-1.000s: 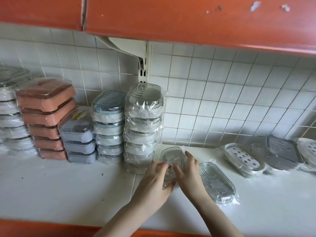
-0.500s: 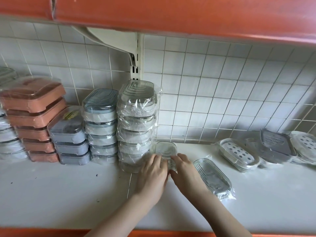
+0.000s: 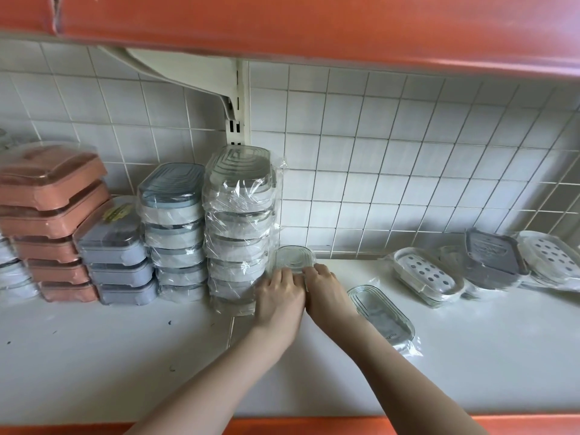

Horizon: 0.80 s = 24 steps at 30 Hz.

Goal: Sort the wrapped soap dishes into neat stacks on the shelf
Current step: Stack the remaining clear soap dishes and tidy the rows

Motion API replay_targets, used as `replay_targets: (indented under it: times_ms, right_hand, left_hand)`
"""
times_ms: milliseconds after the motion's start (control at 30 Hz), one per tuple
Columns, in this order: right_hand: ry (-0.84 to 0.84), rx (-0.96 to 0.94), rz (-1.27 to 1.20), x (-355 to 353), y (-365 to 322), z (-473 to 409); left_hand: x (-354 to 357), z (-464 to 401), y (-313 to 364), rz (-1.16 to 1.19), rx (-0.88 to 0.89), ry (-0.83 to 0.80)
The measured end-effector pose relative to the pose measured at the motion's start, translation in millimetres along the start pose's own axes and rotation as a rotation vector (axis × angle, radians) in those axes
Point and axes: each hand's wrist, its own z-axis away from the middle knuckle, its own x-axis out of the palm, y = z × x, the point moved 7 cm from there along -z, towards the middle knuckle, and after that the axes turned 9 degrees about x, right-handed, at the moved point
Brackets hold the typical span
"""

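A clear wrapped soap dish (image 3: 293, 258) lies flat on the white shelf (image 3: 125, 356), right beside the tall stack of clear dishes (image 3: 240, 227). My left hand (image 3: 279, 296) and my right hand (image 3: 326, 293) sit side by side on its near end, fingers curled over the edge and holding it. Its near half is hidden under my hands. Another clear wrapped dish (image 3: 381, 315) lies loose to the right of my right wrist.
Stacks of blue-lidded (image 3: 171, 230), grey-blue (image 3: 116, 255) and pink (image 3: 53, 221) dishes stand to the left. Loose white perforated dishes (image 3: 423, 274) and a grey one (image 3: 491, 259) lie at the right. An orange shelf (image 3: 314, 23) hangs overhead; an orange lip (image 3: 314, 426) edges the front.
Both hands have slid the clear dish back toward the tiled wall, beside the tall clear stack. The camera has shifted slightly right.
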Motion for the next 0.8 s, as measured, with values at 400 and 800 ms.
replay_targets:
  times_ms: [400, 800]
  right_hand:
    - [0.407, -0.093, -0.180, -45, 36, 56]
    - [0.239, 0.226, -0.273, -18, 124, 93]
  left_hand:
    - [-15, 19, 10, 0.168, -0.071, 0.046]
    - [-6, 48, 73, 0.671, -0.109, -0.038]
